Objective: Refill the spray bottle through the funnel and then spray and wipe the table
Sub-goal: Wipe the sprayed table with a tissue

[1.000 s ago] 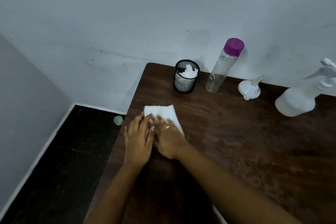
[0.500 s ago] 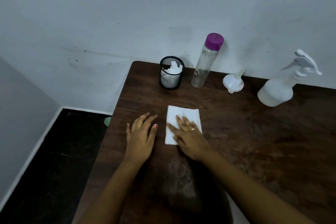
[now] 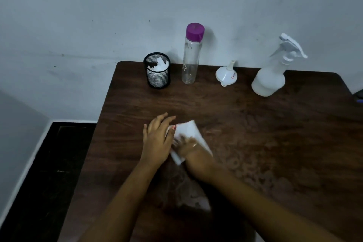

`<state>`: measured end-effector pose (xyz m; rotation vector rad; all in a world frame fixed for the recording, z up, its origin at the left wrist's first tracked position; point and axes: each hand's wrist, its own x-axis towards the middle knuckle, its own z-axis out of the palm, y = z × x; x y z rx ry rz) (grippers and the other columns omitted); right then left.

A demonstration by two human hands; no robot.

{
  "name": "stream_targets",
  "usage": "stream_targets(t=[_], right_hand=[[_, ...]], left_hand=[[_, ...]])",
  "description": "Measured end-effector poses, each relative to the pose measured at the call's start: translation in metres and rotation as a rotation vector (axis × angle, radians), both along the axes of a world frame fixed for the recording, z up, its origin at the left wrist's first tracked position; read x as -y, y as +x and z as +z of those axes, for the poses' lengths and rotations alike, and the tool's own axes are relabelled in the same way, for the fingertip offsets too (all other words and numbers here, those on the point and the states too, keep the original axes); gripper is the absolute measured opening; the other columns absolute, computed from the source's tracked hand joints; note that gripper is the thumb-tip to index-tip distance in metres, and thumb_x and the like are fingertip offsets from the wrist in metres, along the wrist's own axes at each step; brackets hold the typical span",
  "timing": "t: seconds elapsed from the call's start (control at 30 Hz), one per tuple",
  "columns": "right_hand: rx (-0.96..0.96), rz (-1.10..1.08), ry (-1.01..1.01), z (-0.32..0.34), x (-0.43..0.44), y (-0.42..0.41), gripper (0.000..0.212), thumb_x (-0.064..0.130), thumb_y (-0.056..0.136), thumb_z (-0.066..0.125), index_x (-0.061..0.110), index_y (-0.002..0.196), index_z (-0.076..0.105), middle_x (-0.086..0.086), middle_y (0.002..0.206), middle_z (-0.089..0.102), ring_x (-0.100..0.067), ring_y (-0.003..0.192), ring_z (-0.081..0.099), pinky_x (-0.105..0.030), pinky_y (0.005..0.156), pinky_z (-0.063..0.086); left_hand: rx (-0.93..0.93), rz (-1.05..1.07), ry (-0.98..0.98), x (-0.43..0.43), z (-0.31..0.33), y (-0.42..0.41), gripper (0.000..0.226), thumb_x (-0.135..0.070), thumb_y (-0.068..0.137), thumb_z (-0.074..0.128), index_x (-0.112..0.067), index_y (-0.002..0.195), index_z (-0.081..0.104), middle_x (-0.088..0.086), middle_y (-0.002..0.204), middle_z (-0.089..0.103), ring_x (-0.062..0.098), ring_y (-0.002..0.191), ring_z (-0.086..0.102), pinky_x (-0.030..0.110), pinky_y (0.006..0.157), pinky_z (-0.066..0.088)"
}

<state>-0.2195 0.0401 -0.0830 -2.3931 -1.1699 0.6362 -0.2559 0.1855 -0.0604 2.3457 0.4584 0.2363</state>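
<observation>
Beneath the right hand (image 3: 194, 160) lies the tissue (image 3: 189, 129), beside the left hand (image 3: 157, 141).

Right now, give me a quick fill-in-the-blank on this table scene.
1. The tall clear bottle has a ____ cap.
2. Between that bottle and the spray bottle lies a white ____.
3. The tissue is pressed onto the table by the ____ hand, the one wearing a ring.
Missing words: purple; funnel; right.
</observation>
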Motion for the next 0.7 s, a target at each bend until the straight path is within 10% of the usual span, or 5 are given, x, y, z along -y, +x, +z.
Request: stream_targets(t=[0.13,0.37,0.57,0.7], right_hand=[[0.159,0.404,0.014,0.003,0.055,0.015,0.058,0.022,0.089,0.021,0.019,0.146,0.033,-0.003,0.154,0.029,-0.019,0.144,0.019,-0.03,0.118,0.005],[0.162,-0.513,-0.065,0.003,0.106,0.077,0.062,0.002,0.091,0.033,0.017,0.15,0.021,-0.001,0.159,0.016,-0.017,0.148,0.01,-0.027,0.117,0.001],[0.103,0.065,0.123,0.002,0.107,0.015,0.047,0.013,0.09,0.038,0.012,0.134,0.053,-0.008,0.142,0.05,-0.025,0.134,0.043,-0.027,0.113,0.018],[-0.085,-0.343,0.236,0.029,0.154,0.034,0.046,0.029,0.084,0.041,0.024,0.124,0.063,0.002,0.131,0.06,-0.014,0.122,0.054,-0.015,0.107,0.032]], left_hand=[[0.009,-0.002,-0.002,0.012,0.002,0.003,0.06,-0.057,0.086,0.022,-0.03,0.13,0.054,-0.007,0.142,0.045,0.012,0.135,0.035,0.05,0.116,0.014],[-0.032,-0.045,-0.024,0.049,0.002,0.014,0.035,-0.037,0.098,0.043,-0.029,0.13,0.054,-0.006,0.144,0.043,0.013,0.136,0.034,0.049,0.116,0.012],[-0.039,-0.135,-0.013,0.086,0.007,0.037,0.05,-0.049,0.091,0.03,-0.03,0.131,0.053,-0.005,0.144,0.043,0.014,0.135,0.034,0.051,0.114,0.02],[-0.039,-0.191,-0.026,0.107,0.009,0.05,0.052,-0.051,0.091,0.031,-0.028,0.132,0.053,-0.003,0.141,0.046,0.015,0.133,0.037,0.046,0.112,0.026]])
